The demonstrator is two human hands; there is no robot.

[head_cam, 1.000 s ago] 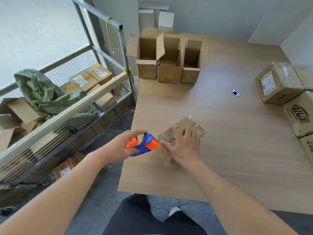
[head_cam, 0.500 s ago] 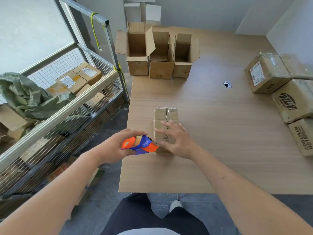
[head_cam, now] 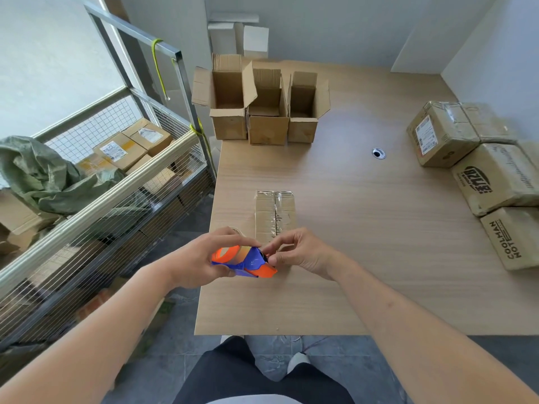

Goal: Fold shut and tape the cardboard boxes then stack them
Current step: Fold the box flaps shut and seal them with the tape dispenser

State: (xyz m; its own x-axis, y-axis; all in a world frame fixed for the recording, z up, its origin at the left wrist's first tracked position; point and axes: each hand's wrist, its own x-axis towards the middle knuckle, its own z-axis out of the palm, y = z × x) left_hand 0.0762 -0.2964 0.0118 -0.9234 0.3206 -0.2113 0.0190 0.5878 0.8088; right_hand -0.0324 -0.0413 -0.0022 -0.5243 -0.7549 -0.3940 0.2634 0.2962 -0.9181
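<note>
A small closed cardboard box (head_cam: pixel 275 212) lies on the wooden table (head_cam: pixel 364 228), its centre seam covered with clear tape. Just in front of it, my left hand (head_cam: pixel 198 260) grips an orange and blue tape dispenser (head_cam: pixel 245 261). My right hand (head_cam: pixel 297 252) pinches at the dispenser's front end with thumb and forefinger, right at the box's near edge. Three open cardboard boxes (head_cam: pixel 262 106) stand in a row at the table's far left, flaps up.
Taped cardboard boxes (head_cam: pixel 478 170) sit piled along the table's right edge. A wire-mesh cart (head_cam: pixel 122 182) with parcels and a green sack stands left of the table. A cable grommet (head_cam: pixel 379 153) is set in the tabletop. White boxes (head_cam: pixel 242 39) stand against the back wall.
The small box was turned so its taped seam points away from me. My right hand left the box top and now pinches the dispenser's front end.
</note>
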